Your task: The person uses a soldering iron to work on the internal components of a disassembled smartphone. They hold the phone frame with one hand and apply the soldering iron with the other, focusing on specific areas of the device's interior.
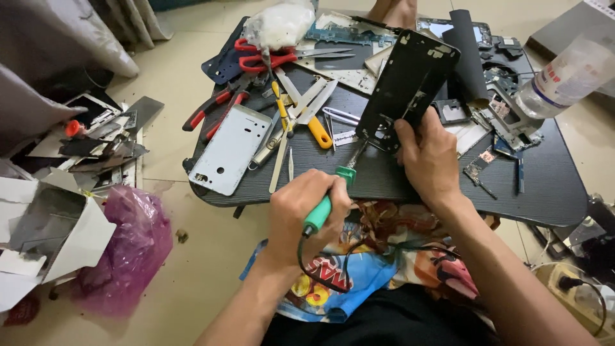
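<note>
Bright, even daylight all over, shadows soft beneath the bench [384,182] near edge; wide-lens bending at the corners, the clear bottle [567,77] at right smeared and out of focus

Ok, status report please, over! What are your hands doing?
Left hand gripping green soldering iron, tip at the phone frame's lower edge. Right hand holding black phone frame tilted up on the table. Yellow screwdriver and tweezers close by, not blocking. Over.
</note>
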